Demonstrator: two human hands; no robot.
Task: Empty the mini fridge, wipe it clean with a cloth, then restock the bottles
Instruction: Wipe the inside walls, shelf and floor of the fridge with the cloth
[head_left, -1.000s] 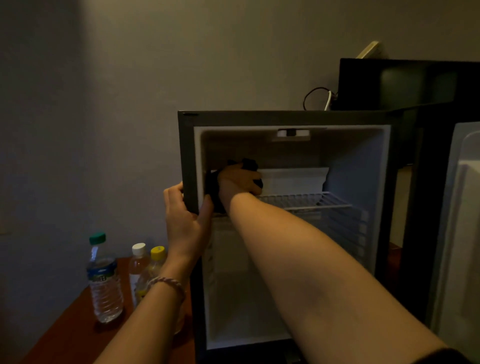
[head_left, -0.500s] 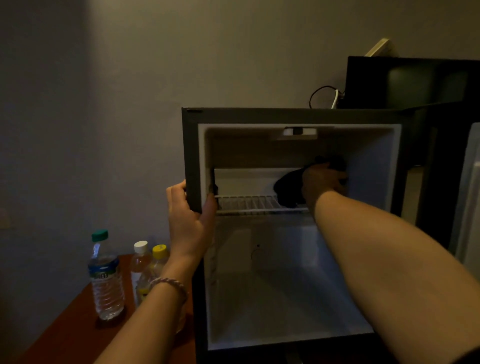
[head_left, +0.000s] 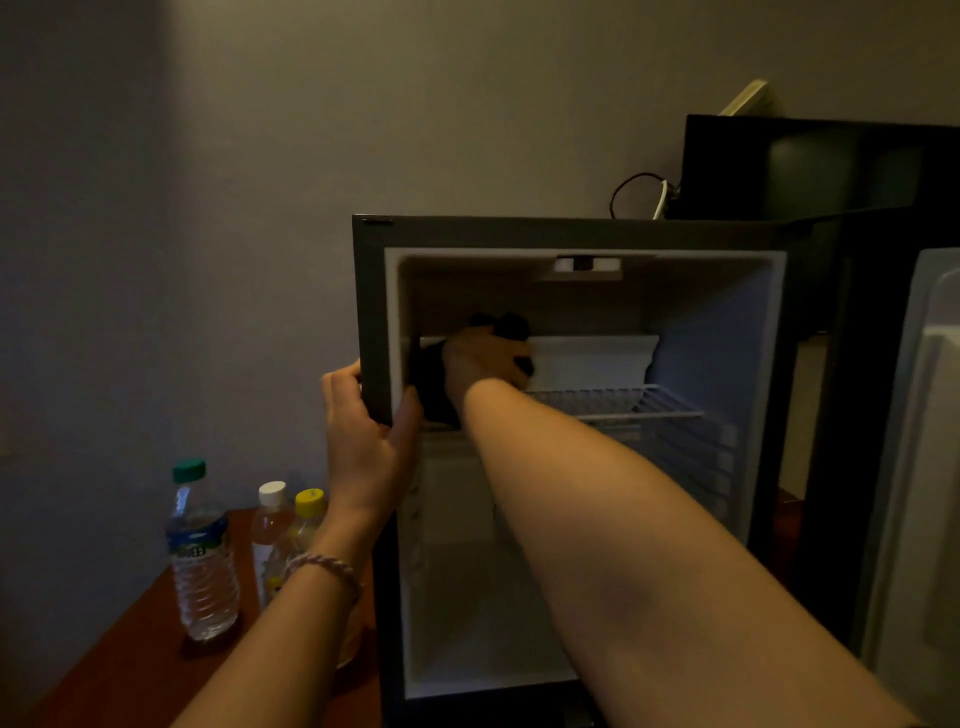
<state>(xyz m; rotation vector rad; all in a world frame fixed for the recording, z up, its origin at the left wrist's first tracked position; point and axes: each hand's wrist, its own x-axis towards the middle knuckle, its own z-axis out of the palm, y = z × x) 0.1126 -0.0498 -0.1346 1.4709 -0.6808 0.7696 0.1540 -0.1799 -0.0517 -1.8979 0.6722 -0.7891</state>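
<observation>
1. Two hands work at the mini fridge (head_left: 571, 231): the left hand (head_left: 366, 441) curls round the cabinet's left front edge, steadying it.
2. The right hand (head_left: 485, 358) grips a dark cloth (head_left: 431, 387), pressed against the back wall at the upper compartment's left end, above the wire shelf (head_left: 618, 402).
3. Unwiped wall seems to lie rightward of the cloth, along the shelf's long axis; the right hand alone can reach it.
4. Three bottles (head_left: 202, 551) stand outside on the wooden table (head_left: 124, 670), left of the fridge, nearer the left hand.
5. Restocking has not begun.
</observation>
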